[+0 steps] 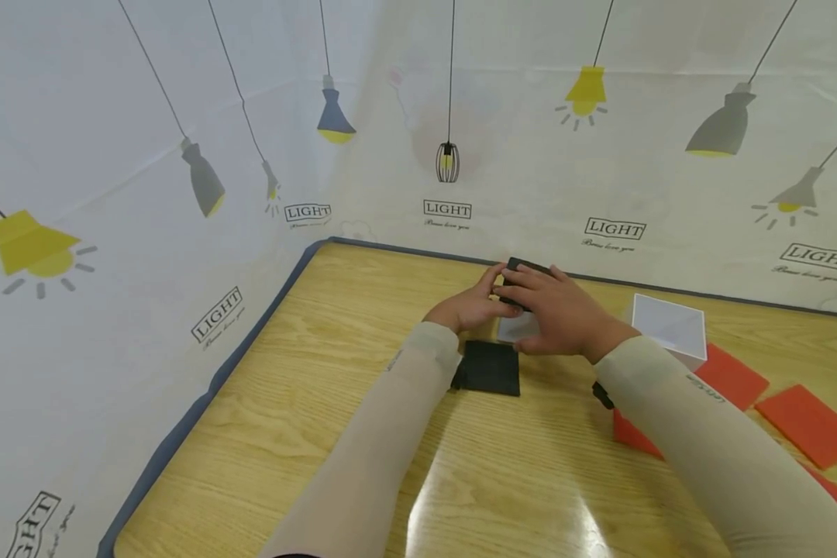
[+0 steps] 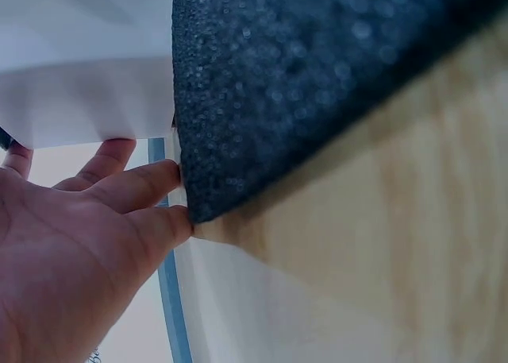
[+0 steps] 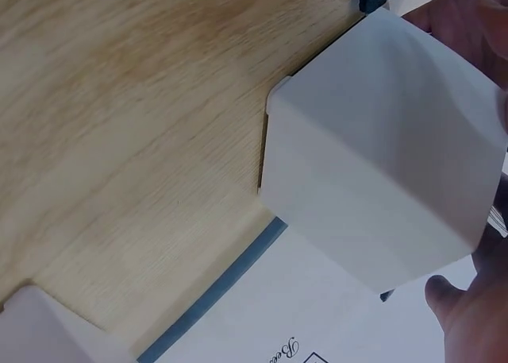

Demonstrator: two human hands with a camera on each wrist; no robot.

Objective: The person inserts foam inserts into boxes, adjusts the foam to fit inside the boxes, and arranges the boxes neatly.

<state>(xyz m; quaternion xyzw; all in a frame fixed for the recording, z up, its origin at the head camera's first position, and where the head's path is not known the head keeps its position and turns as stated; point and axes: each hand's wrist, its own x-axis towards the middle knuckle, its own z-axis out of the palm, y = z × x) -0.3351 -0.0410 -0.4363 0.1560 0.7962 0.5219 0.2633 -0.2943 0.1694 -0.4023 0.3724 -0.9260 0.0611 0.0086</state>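
A: Nearest in, a black sheet [image 1: 491,368] lies flat on the tabletop [image 1: 307,449], right beside the left wrist and well in from the near edge.

B: And just past it, up towards the far edge, there's the white box [image 3: 381,140], both hands on it! What's the grip?

A: Left hand [image 1: 470,308] along the box's left side, fingers long and spread, touching rather than pinching. Right hand [image 1: 565,310] arches wide over the top, across a black square [image 1: 528,263]. How hard it presses, I can't tell.

B: So how do you play this well?

A: I'd match the square's corners to the box's, brace with the left, and press evenly straight down with the right, so neither slides.

B: Room to work?

A: Tight on the right: a second white box [image 1: 669,322] and orange-red sheets [image 1: 812,425] take up that side. Leftward looks roomiest, wood running out to the far-left corner. Straight ahead, careful: the far edge is close behind the box, and the printed backdrop [image 1: 390,170] rises right beyond.
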